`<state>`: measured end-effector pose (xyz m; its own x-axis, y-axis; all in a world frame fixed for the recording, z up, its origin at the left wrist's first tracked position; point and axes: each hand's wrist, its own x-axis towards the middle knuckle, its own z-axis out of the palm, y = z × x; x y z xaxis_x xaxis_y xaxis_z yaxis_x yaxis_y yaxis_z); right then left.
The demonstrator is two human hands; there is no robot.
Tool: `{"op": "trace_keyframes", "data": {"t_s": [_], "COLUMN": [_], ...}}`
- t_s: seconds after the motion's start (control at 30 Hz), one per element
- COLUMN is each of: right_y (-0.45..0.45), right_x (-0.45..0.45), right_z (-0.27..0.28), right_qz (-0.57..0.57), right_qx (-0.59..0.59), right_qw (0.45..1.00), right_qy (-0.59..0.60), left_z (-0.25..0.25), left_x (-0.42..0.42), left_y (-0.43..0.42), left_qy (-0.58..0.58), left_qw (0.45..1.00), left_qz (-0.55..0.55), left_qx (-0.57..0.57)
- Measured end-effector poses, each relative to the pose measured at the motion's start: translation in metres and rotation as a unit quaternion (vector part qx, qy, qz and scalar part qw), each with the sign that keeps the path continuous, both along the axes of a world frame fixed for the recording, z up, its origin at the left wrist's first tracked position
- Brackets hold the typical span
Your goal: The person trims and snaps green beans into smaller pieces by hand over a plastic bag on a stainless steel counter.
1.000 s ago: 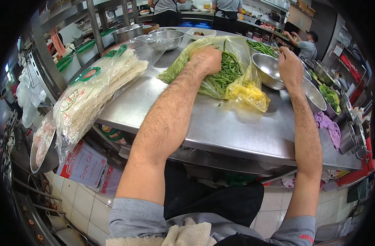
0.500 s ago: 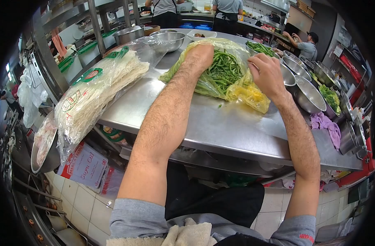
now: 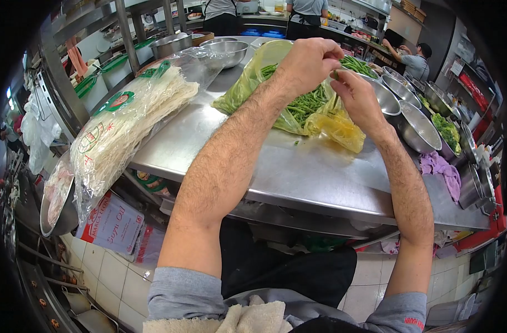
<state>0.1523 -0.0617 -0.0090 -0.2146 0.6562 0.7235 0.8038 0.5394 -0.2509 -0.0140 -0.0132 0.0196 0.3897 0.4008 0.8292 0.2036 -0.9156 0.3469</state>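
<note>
Curled left fingers (image 3: 331, 50) and right fingers (image 3: 347, 81), grip unclear, hover above bagged green beans (image 3: 308, 104).

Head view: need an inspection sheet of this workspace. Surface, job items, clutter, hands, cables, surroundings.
Surface: metal table, small green scrap in front of the bag.
Job items: yellowish plastic bag holding green beans.
Clutter: clear noodle package at left; metal bowls and purple cloth at right.
Hands: left hand and right hand close together over the bag; grip unclear.
Cables: thin cord-like lines at far left, too small to confirm.
Surroundings: three people in background; tiled floor; soya oil carton below left.
</note>
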Motion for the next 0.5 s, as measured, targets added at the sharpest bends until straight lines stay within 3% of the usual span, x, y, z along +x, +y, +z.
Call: {"op": "trace_keyframes", "data": {"t_s": [0.17,0.23,0.33,0.47,0.5], "right_y": [0.001,0.006,0.006,-0.003,-0.005], "right_x": [0.001,0.003,0.0,-0.006,-0.007], "right_z": [0.004,0.003,0.001,0.005,0.005], "right_qz": [0.012,0.088,0.123,0.045,0.023], "right_qx": [-0.087,-0.155,-0.162,-0.128,-0.017], "right_qw": [0.993,0.964,0.953,0.977,0.992], "right_qy": [0.074,0.2,0.226,0.167,0.123], "left_z": [-0.002,-0.004,-0.008,-0.01,-0.01], "left_x": [-0.001,0.003,0.006,0.007,0.004], "left_y": [0.009,0.011,0.004,0.004,0.005], "left_qy": [-0.066,-0.091,0.012,-0.032,0.025], "left_qw": [0.996,0.99,0.989,0.994,0.998], "left_qz": [-0.025,-0.054,-0.051,-0.031,0.038], "left_qx": [-0.058,-0.091,-0.137,-0.1,-0.054]}}
